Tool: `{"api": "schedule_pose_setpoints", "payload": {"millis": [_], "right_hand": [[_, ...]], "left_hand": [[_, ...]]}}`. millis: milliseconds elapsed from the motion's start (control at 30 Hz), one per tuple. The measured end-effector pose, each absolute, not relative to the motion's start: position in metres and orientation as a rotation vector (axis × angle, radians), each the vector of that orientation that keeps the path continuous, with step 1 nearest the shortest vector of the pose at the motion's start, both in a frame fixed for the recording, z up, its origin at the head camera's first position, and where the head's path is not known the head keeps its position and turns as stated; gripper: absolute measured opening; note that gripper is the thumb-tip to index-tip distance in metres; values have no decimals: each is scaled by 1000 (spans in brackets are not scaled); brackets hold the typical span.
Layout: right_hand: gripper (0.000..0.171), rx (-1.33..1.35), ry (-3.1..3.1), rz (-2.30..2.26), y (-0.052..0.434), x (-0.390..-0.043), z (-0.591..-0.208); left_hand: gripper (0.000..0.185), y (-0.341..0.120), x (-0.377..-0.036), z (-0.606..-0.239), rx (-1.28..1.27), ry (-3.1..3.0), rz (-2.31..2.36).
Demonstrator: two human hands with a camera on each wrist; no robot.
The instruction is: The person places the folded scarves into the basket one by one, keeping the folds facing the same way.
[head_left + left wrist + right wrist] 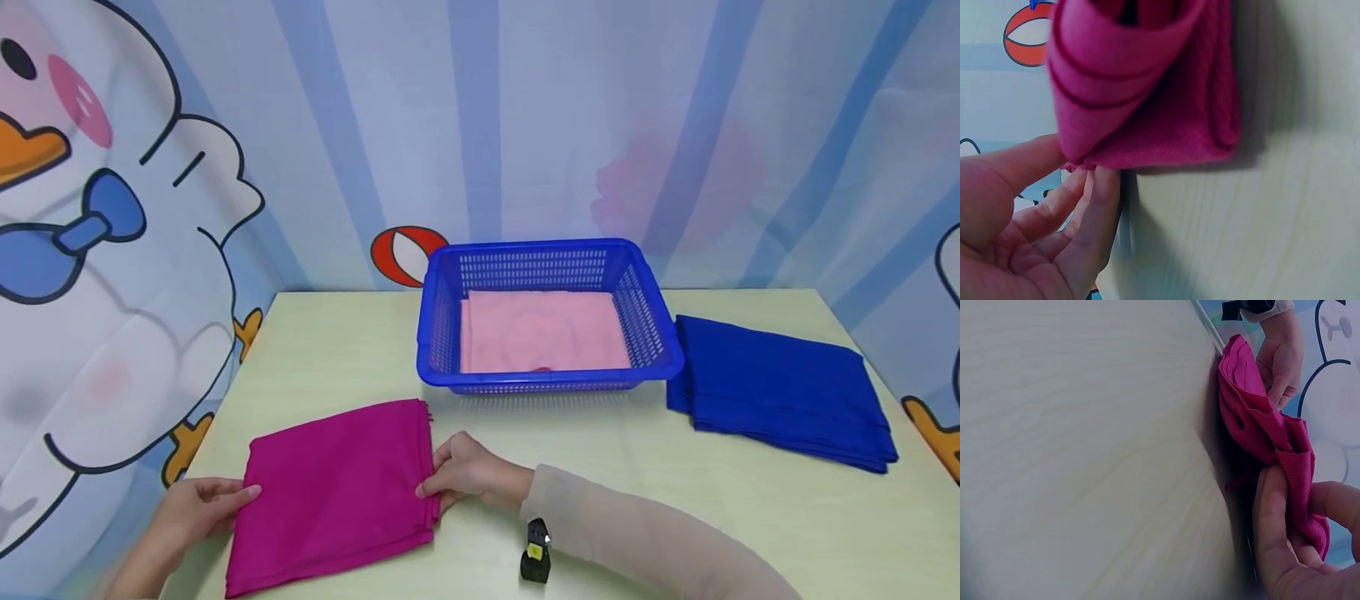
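Note:
A folded magenta cloth [337, 492] is at the front left of the table, its layers stacked into a rough square. My left hand [187, 517] pinches its left edge, thumb on top; in the left wrist view that hand [1041, 231] grips a folded corner. At the opposite edge, my right hand [471, 471] holds the layers between thumb and fingers. The right wrist view shows the right fingers [1272, 519] beneath the cloth [1266, 428]. Behind it, a blue plastic basket [551, 379] contains a folded pink cloth [540, 333].
On the right of the pale table [600, 450] lies a folded blue cloth [780, 392], close against the basket's right side. A small black device [536, 554] hangs by my right sleeve [630, 517]. A printed curtain [555, 125] stands behind the table.

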State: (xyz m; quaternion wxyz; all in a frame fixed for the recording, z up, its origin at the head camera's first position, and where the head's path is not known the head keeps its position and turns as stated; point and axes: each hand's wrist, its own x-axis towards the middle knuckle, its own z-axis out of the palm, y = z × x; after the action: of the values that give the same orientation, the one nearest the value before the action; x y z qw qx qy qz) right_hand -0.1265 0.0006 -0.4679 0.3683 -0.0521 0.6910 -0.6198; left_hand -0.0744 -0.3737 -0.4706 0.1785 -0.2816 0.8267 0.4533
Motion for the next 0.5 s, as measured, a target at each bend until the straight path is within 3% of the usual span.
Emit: {"api": "schedule_pose_setpoints", "payload": {"millis": [200,500], "right_hand": [[29,-142,1747,-1606,5,-125,-469],[20,-112,1781,-1586,11,-122,-471]], "left_hand": [[78,-371,-75,-473,-800,2327,1274],[76,-365,-73,-476,-787,2327,1262]]}}
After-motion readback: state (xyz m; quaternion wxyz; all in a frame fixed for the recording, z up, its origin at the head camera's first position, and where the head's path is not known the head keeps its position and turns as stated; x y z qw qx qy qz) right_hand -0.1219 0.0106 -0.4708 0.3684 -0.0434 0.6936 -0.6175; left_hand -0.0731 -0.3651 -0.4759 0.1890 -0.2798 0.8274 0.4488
